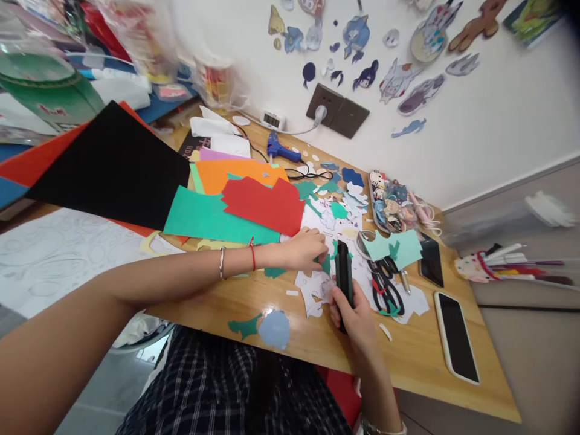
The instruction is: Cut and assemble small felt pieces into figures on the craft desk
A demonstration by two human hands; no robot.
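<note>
My right hand (356, 314) is wrapped round a long black stapler (344, 270), its far end pointing away from me. My left hand (304, 249) rests just left of the stapler, palm down, with fingers curled over the paper scraps. A green paper piece (325, 264) shows at its fingertips; whether it is pinched is hidden. White paper cutouts (312, 293) lie between the hands. Beyond the left hand sits a red sheet (267, 202) on a teal sheet (212, 216). A green shape (246, 327) and a light blue shape (274, 330) lie by the near edge.
Black-handled scissors (385, 296) and a light green sheet (399, 246) are on the right, with a phone (457, 338) further out. A blue glue gun (281, 148) stands at the back. On the left, a large black sheet (113, 172) covers orange ones.
</note>
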